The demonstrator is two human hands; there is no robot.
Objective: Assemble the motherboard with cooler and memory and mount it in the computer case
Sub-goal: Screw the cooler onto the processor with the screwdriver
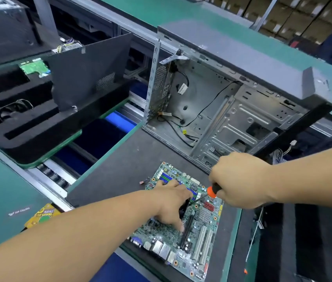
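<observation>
A green motherboard [181,222] lies flat on a dark mat [120,169] on the workbench, just in front of an open grey computer case [232,98] whose bare metal interior shows loose black cables [183,127]. The left hand [171,204] rests on the middle of the board with fingers spread, one fingertip down beside the long black expansion slot; it grips nothing. The right hand [240,180] is curled around the orange-and-black handle of a screwdriver [211,191], its thin shaft angled down toward the board near the blue memory slots [169,178], though the tip's exact contact point is hidden. A black foam tray [29,127] sits well apart to the left.
</observation>
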